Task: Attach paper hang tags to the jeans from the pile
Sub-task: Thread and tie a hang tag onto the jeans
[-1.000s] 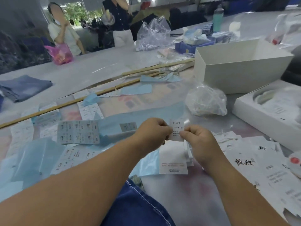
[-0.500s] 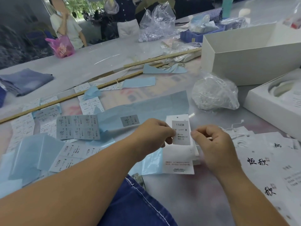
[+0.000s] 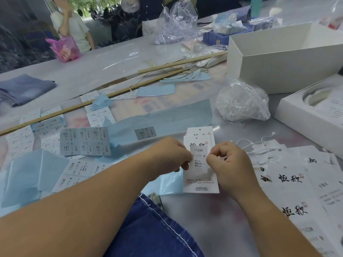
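A small grey size sticker [image 3: 198,154] printed "1103# M" lies over a white paper hang tag [image 3: 200,182] at the top of a small stack on the table. My left hand [image 3: 170,154] pinches the sticker's left edge. My right hand [image 3: 230,164] pinches its right edge with curled fingers. Dark blue jeans [image 3: 148,229] with white stitching lie under my left forearm at the near edge. More white hang tags [image 3: 297,182] with black brush lettering and white strings are spread to the right.
Sticker sheets [image 3: 85,141] and pale blue backing papers [image 3: 27,173] cover the left. Two wooden rulers [image 3: 130,88] cross the middle. A clear bag of strings [image 3: 241,102] and white boxes [image 3: 278,58] stand at the right. Folded jeans [image 3: 24,89] lie far left. People stand beyond the table.
Both hands have come down with the sticker onto the hang tag stack. My right hand, briefly off the sticker half a second ago, pinches its right edge again.
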`<action>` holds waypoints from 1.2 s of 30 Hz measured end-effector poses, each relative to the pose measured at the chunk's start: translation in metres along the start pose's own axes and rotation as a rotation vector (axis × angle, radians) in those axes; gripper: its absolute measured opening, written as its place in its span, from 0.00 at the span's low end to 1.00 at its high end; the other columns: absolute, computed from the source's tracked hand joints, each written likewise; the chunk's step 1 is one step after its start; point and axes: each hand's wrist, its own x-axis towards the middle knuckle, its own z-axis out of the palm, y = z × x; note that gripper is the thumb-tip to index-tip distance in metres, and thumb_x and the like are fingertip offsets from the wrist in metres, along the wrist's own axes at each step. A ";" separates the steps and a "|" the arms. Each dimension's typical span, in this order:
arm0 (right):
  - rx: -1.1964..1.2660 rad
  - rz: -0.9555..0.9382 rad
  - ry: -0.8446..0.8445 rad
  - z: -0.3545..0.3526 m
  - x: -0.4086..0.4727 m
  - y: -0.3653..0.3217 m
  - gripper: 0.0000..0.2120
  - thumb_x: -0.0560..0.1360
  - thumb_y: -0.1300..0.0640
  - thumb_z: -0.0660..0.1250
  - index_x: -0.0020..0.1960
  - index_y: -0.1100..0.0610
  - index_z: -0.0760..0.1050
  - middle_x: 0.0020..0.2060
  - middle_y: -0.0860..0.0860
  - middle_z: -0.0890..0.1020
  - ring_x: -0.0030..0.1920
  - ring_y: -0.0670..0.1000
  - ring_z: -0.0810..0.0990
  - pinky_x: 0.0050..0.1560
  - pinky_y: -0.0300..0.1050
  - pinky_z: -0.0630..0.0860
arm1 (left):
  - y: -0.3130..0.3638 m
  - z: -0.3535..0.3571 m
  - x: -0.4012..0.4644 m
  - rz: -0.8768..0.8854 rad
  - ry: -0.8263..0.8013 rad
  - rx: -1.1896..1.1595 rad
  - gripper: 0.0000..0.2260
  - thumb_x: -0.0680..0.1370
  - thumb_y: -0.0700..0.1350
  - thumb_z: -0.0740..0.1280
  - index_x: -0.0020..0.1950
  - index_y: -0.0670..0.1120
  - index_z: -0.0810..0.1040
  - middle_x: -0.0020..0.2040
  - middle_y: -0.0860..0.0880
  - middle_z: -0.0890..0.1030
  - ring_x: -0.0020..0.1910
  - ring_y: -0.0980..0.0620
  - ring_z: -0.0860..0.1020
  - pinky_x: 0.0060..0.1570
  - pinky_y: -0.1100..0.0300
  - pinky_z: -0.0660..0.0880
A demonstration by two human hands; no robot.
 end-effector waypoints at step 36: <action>-0.422 -0.153 0.112 0.012 -0.004 0.007 0.13 0.69 0.59 0.70 0.31 0.50 0.69 0.43 0.45 0.69 0.48 0.48 0.61 0.53 0.45 0.60 | -0.012 0.005 0.010 0.079 0.168 0.558 0.15 0.75 0.50 0.68 0.31 0.46 0.72 0.31 0.52 0.75 0.30 0.53 0.71 0.29 0.61 0.64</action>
